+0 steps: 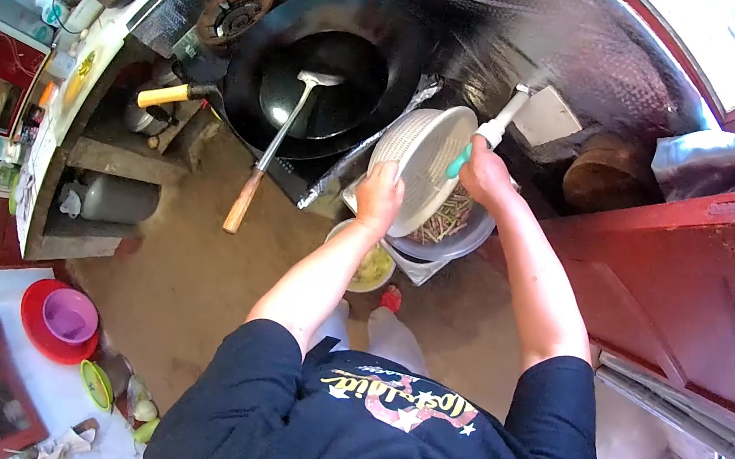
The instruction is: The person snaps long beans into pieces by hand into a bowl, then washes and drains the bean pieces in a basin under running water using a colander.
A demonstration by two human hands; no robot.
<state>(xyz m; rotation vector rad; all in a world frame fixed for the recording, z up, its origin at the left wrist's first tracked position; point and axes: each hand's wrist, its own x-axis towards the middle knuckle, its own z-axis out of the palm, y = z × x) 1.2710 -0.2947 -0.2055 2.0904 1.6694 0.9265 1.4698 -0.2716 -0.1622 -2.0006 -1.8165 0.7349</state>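
My left hand (380, 194) grips the near side of a pale perforated basket (434, 158), which is tilted on its side. Close to the basket's right rim, my right hand (484, 173) is closed on a teal and white handle (459, 159) beside a white pipe-like part (505, 119); what exactly it holds is partly hidden by the fingers. Under and behind the basket, a translucent tub (474, 239) holds thin green and brown stalks (448, 219). A bowl with yellowish-green contents (372, 268) sits lower, partly behind my left forearm.
To the left, a large black wok (319, 113) holds a metal spatula (281, 136) with a wooden handle. A gas burner (234, 12) lies beyond it. A red wooden door (693, 277) stands at right. A purple basin (70, 317) rests in a red one at lower left.
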